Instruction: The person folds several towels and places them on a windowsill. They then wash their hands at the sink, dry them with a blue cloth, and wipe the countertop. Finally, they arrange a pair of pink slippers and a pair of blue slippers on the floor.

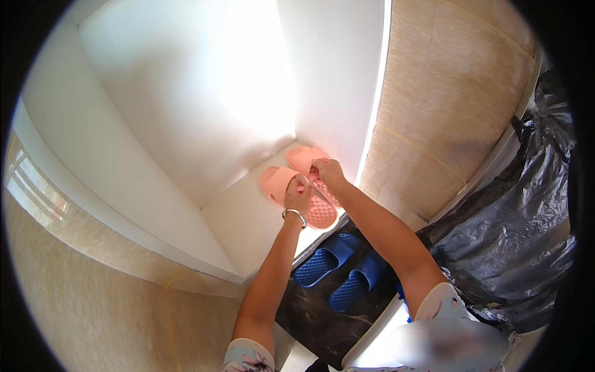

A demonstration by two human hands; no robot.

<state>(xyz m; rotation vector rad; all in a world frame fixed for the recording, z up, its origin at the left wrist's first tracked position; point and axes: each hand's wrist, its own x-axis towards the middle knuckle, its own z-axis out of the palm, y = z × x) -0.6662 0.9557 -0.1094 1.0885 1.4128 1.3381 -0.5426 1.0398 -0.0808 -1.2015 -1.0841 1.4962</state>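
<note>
A pair of pink slippers stands side by side on the white cabinet floor, in its right corner, toes pointing inward. My left hand, with a silver bangle at the wrist, is closed on the strap of the left pink slipper. Beside it, my right hand pinches the strap edge of the right pink slipper, whose heel is partly covered by the left one. The fingertips of both hands are partly hidden inside the strap openings.
Below the cabinet opening, a left blue slipper and a right blue slipper lie on a black marbled surface. White panels enclose the cabinet. Black plastic sheeting bulges at the right, near a beige tiled wall.
</note>
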